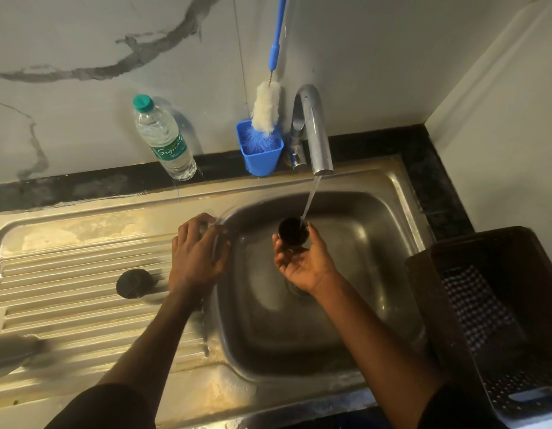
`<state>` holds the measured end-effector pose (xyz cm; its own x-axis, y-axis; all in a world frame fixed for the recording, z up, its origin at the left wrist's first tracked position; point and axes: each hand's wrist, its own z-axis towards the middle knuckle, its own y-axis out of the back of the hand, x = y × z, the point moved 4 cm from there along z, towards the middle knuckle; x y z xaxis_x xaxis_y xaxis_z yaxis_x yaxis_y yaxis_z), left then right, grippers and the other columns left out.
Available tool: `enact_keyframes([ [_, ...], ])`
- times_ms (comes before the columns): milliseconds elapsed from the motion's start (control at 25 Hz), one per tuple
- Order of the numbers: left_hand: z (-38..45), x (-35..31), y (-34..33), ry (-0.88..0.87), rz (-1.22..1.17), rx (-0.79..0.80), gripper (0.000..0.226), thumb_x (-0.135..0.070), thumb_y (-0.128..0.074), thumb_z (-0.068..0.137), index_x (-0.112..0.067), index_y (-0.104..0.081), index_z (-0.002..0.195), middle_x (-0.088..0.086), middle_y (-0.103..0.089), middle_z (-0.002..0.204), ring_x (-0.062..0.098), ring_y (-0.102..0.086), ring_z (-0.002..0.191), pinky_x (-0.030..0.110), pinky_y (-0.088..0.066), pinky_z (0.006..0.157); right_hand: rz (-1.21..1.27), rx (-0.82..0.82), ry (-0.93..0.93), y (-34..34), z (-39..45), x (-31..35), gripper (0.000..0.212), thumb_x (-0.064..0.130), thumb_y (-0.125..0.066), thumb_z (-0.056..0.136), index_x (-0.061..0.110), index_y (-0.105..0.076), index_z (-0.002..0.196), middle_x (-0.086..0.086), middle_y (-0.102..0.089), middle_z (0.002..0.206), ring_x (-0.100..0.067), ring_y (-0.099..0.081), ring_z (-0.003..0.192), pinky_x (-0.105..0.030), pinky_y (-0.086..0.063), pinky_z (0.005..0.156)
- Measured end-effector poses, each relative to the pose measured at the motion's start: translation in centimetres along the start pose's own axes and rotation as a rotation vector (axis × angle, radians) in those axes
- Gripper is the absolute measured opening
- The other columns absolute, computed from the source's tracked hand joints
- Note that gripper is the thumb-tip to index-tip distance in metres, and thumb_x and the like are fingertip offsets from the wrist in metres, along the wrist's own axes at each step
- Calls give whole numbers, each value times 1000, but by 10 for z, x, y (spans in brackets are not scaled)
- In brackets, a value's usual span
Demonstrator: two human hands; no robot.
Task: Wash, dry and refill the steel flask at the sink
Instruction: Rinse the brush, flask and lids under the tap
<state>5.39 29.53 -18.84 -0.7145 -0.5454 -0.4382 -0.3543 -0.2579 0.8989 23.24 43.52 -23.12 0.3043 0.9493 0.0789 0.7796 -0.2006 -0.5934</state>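
Our right hand point(302, 261) cups a small dark cup-like piece point(293, 232) under the tap's point(315, 131) stream, over the sink basin point(346, 305); can't tell what it is. Our left hand point(197, 252) curls on the basin's left rim, its hold blurred. The steel flask point(11, 351) is cut off at the drainboard's left edge, with a dark lid point(134, 283) mid-drainboard.

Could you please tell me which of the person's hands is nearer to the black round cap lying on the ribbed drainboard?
Left. The left hand rests at the basin's edge, just right of the black cap; the right hand is farther right, over the basin under the tap's stream.
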Motion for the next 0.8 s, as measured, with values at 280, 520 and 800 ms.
enact_keyframes([
  [280,1,2,0,8,2,1,44,-43,-60,89,-24,-67,128,4,-47,143,34,-42,134,60,-43,106,-101,-42,35,-3,4,10,55,54,-64,94,7,-63,122,-19,-74,100,-26,-70,84,-31,-47,69],
  [520,1,4,-2,1,20,15,44,-44,-60,91,-27,-64,131,2,-43,146,33,-39,136,58,-41,109,-956,-170,736,7,-9,40,59,4,-86,75,24,-63,126,-4,-70,126,-20,-70,108,-29,-60,79],
  [800,1,4,-3,-9,28,13,42,-41,-64,91,-24,-65,129,5,-44,146,34,-40,136,58,-42,108,-822,16,755,-31,-14,40,66,-4,-83,77,17,-62,136,-9,-72,123,-14,-70,102,-27,-59,79],
])
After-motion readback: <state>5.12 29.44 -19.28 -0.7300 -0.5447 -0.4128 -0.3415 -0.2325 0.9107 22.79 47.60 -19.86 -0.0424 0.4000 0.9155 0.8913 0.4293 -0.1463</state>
